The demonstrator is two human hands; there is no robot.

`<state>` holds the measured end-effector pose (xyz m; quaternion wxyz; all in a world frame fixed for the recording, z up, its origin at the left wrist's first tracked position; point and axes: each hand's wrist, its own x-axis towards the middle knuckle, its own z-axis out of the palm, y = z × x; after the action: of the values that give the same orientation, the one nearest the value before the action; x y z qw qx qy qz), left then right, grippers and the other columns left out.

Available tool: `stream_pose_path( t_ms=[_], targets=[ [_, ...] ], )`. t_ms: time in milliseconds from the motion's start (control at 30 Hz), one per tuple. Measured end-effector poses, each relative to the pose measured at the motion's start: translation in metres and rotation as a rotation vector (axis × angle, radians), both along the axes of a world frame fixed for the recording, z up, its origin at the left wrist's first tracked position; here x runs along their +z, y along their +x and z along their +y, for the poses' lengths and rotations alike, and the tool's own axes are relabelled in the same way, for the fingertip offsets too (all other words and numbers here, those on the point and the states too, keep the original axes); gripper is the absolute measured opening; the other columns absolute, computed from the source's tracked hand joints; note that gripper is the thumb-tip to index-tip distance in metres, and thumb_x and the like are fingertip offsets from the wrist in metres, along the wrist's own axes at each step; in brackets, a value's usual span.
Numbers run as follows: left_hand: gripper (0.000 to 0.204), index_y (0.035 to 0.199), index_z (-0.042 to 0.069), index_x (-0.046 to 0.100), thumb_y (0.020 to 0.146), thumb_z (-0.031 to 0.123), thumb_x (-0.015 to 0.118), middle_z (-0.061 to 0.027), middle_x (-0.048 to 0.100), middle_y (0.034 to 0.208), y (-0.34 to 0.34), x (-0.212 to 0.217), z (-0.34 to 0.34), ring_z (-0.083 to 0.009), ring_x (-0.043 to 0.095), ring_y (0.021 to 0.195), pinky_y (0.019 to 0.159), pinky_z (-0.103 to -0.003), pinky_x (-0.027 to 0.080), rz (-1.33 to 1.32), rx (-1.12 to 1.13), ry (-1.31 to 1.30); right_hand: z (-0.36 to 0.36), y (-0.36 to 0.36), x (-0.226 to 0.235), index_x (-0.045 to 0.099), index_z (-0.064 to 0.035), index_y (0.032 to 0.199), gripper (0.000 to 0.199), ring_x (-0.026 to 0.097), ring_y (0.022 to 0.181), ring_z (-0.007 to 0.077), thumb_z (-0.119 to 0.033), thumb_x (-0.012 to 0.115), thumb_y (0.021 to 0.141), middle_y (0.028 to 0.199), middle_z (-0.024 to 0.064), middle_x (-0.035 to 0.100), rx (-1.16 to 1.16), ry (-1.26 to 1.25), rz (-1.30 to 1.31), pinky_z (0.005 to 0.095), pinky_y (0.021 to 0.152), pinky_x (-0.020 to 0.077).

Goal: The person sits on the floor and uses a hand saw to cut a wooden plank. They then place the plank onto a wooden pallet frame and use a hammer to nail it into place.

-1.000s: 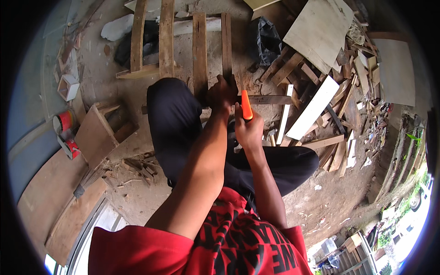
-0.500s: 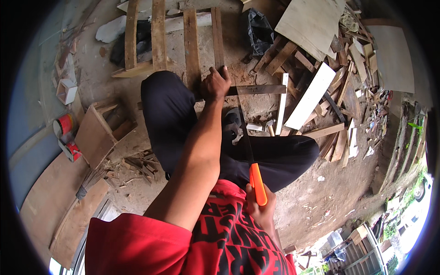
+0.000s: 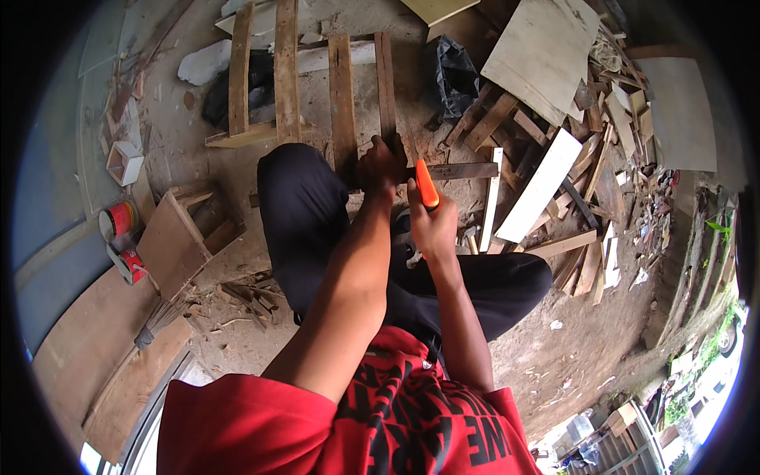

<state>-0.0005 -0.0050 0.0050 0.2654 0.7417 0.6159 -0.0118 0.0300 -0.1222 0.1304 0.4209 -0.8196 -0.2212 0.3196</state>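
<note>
Right hand (image 3: 431,226): fingers closed round the saw's orange handle, nearest the body, above the right thigh.
Saw (image 3: 427,184): orange grip, looks light and stiff; blade hidden behind the hands, cannot tell its length. Best held by the grip, as now.
Left hand (image 3: 378,165): fingers closed on the slat, pinning it.
Slat (image 3: 457,171): narrow weathered grey-brown board, crosswise past the knees; judged rigid, rough, splintery, fairly light.
Pallet (image 3: 342,87): upright boards on the dirt floor beyond.
</note>
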Motion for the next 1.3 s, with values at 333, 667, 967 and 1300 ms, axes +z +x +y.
stream_pose_path(
  t_ms=[333, 667, 967, 1300],
  targets=[
    [0.050, 0.093, 0.003, 0.061, 0.095, 0.051, 0.048, -0.0225, 0.070, 0.074, 0.000, -0.049, 0.002, -0.0400, 0.071, 0.070, 0.063, -0.050, 0.056, -0.030, 0.034, 0.268, -0.144, -0.068, 0.097, 0.054, 0.0004, 0.073, 0.031, 0.039, 0.055, 0.0048, -0.018, 0.066, 0.096, 0.056, 0.0010, 0.048, -0.080, -0.104, 0.234, 0.0275, 0.048, 0.0342],
    [0.051, 0.096, 0.001, 0.057, 0.097, 0.050, 0.045, -0.0250, 0.069, 0.074, -0.002, -0.018, -0.001, -0.0404, 0.071, 0.070, 0.065, -0.049, 0.056, -0.027, 0.001, 0.137, -0.082, -0.033, 0.053, 0.054, 0.0024, 0.070, 0.036, 0.040, 0.050, 0.0101, -0.021, 0.065, 0.095, 0.052, 0.0118, 0.046, -0.043, 0.032, 0.109, 0.0350, 0.046, 0.0357],
    [0.053, 0.100, 0.002, 0.059, 0.099, 0.052, 0.042, -0.0242, 0.071, 0.079, -0.004, -0.014, -0.001, -0.0412, 0.071, 0.076, 0.070, -0.050, 0.056, -0.030, -0.018, 0.092, -0.023, -0.010, -0.002, 0.060, 0.0050, 0.078, 0.038, 0.062, 0.057, 0.0409, -0.029, 0.065, 0.095, 0.063, 0.0255, 0.057, 0.026, -0.027, -0.037, 0.0426, 0.055, 0.0460],
    [0.055, 0.099, 0.002, 0.061, 0.094, 0.055, 0.046, -0.0256, 0.070, 0.080, -0.002, -0.041, 0.005, -0.0420, 0.071, 0.078, 0.069, -0.051, 0.056, -0.033, 0.049, 0.138, -0.154, -0.081, 0.108, 0.053, 0.0005, 0.069, 0.030, 0.041, 0.048, 0.0072, -0.011, 0.069, 0.092, 0.052, 0.0090, 0.050, -0.116, -0.115, 0.175, 0.0304, 0.044, 0.0354]
  ],
)
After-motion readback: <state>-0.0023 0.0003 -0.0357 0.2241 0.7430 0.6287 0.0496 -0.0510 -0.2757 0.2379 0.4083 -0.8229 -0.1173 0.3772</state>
